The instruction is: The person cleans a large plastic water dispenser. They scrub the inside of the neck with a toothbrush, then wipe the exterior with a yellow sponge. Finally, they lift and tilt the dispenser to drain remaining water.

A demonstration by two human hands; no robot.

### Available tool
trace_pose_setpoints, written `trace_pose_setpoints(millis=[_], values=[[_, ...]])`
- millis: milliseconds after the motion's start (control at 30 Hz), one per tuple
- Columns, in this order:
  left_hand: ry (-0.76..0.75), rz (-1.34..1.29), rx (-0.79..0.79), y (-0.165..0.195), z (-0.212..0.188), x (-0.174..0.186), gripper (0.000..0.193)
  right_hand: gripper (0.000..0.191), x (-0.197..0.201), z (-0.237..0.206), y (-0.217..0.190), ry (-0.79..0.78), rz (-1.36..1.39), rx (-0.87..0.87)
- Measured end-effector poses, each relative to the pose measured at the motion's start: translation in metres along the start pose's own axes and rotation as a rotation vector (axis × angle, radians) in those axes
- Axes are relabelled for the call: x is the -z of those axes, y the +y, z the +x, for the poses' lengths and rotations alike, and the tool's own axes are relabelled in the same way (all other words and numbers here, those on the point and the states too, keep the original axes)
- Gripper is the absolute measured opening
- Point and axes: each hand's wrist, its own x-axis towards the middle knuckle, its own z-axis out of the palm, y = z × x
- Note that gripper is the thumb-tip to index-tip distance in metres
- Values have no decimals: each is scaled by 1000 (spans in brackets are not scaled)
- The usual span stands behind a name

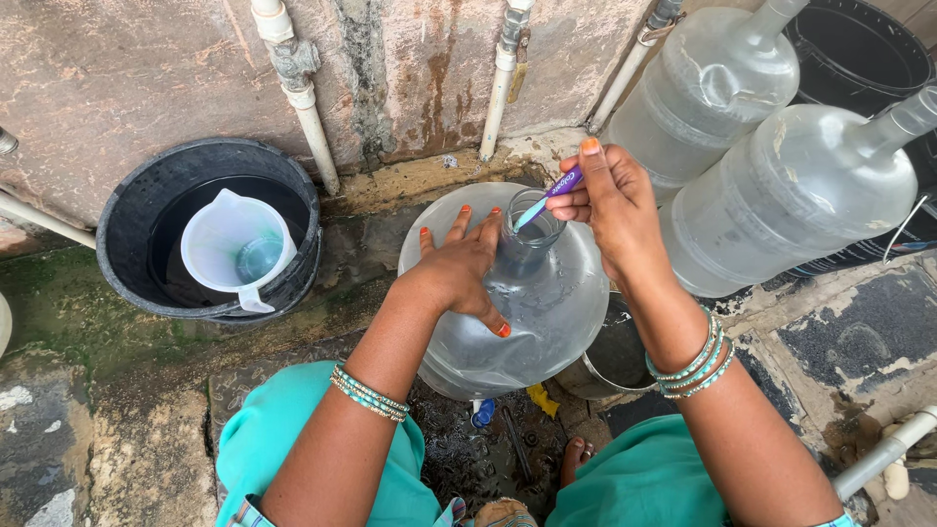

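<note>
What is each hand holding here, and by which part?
The right hand pinches a purple toothbrush by its handle end, head down in the clear water jug's neck. The left hand steadies the jug by its shoulder.

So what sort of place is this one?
Probably an outdoor washing spot beside a wall: plastic pipes run down stained stone, a black tub holds a jug, and large water bottles sit on wet ground.
</note>
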Motion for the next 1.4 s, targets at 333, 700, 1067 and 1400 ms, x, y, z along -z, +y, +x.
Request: trace_pose_setpoints(millis=[333,700,1067,1400], values=[[2,-60,-7,-2,-7,-6,160,44,5,-9,-6,-66,-183,73],[-18,-24,-42,7,-11,-10,161,42,-13,17,-67,-700,-855,336],[-7,-21,-84,10,-15,-15,160,41,10,-11,-62,-596,-682,185],[73,-43,-93,12,-10,-16,158,28,33,-25,-41,-244,-264,110]])
